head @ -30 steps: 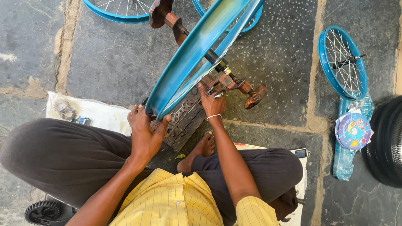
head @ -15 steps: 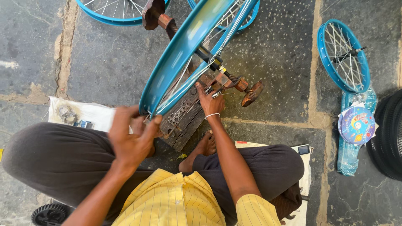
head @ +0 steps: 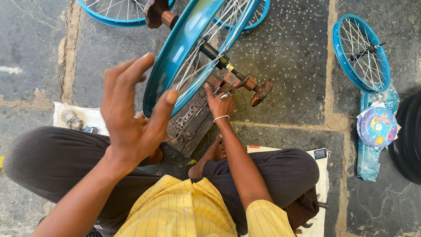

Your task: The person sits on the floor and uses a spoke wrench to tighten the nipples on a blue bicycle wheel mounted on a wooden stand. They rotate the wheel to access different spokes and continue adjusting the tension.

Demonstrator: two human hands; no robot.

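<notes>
I see the stone floor (head: pixel 298 57) first, grey and dotted, with wide cracks between the slabs. Next comes the person's dark trousers (head: pixel 48 162), with legs crossed, and the yellow striped shirt (head: pixel 184 210) at the bottom of the picture. The big blue wheel rim (head: pixel 175 52) stands up on its edge in the middle, right in front of the knees, with thin silver spokes (head: pixel 197 61) running through it. It sits in a rusty brown stand (head: pixel 245 83), and a dark axle (head: pixel 215 55) pokes out of its middle. A wooden block (head: pixel 193 123) lies under the stand, touching it. A second blue wheel (head: pixel 360 52) lies flat on the floor far off to the right, well apart from the first. Just below it lies a blue plastic bag (head: pixel 372 153) with a colourful round disc (head: pixel 377 126) on top. Part of a black tyre (head: pixel 410 140) shows at the right edge. My left hand (head: pixel 131 109) is up in the air, wide open with fingers spread, holding nothing, just beside the rim's near edge. My right hand (head: pixel 219 103) is closed around a small metal tool (head: pixel 230 93) down by the spokes, close to the stand. A thin white band (head: pixel 221 117) goes round that wrist. A small phone (head: pixel 320 153) lies on a white cloth (head: pixel 87 118) by the right knee.
</notes>
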